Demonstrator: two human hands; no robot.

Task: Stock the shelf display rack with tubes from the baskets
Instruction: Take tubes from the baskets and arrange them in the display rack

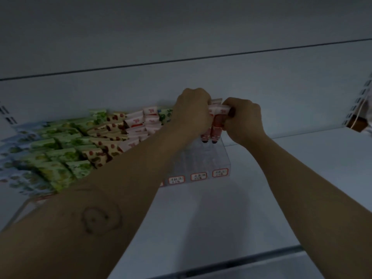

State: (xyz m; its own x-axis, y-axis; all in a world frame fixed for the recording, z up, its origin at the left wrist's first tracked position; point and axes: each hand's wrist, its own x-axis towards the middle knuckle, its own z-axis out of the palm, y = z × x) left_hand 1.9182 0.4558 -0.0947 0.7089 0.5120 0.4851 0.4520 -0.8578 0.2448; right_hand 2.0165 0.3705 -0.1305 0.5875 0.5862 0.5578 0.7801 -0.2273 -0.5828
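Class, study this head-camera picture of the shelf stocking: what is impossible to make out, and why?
- The baskets: outside the head view's frame.
- How many pink tubes are held: the left hand and right hand cover the bundle.
- Print on the price labels on the clear rack: too small, blurred.
- The brown object: cut off by the right edge.
- The rack's left front: hidden by the left forearm.

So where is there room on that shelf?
Right lanes of the clear rack, below the left hand and right hand gripping red tubes, look empty; the shelf right of it is bare. Leftward lanes are packed with stocked tubes.
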